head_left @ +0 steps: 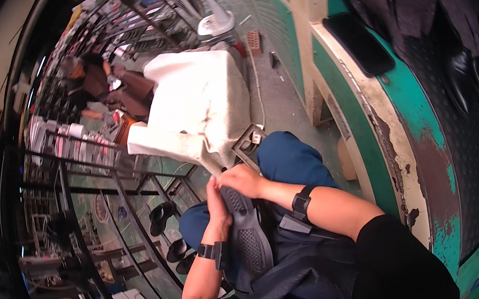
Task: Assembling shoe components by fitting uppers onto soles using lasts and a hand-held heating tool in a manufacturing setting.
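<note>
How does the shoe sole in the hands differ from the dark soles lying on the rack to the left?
The shoe sole is held upright between the left hand and right hand, tread facing the camera; the rack soles lie loose, untouched. The held one looks larger, being closer. All are dark.

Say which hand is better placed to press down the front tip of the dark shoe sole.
Right, probably. The right hand already covers the tip of the shoe sole, while the left hand steadies its side edge.

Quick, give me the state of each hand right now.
Left hand: closed on the side of the dark shoe sole.
Right hand: closed over the sole's top end.
</note>
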Action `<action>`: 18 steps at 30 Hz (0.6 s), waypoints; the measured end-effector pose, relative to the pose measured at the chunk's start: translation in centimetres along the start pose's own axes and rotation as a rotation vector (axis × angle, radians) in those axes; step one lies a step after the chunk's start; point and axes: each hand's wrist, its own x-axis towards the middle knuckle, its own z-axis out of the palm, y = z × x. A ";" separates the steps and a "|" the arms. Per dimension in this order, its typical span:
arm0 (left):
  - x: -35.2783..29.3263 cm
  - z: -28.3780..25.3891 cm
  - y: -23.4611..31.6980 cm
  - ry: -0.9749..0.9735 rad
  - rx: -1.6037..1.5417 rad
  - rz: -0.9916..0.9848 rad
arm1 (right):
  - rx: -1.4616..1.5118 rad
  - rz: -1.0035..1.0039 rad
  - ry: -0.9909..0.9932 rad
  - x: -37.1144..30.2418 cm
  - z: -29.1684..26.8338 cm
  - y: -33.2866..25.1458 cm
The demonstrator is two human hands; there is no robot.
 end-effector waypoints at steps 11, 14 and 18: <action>-12.2 1.6 -1.1 -0.236 -0.672 -0.536 | 0.515 0.409 0.060 2.0 -0.3 0.7; -12.8 2.6 -0.7 -0.177 -0.703 -0.564 | 0.503 0.437 0.048 1.5 -0.4 0.4; -13.7 2.9 -1.3 -0.104 -0.710 -0.494 | 0.505 0.505 0.043 1.0 0.3 -1.2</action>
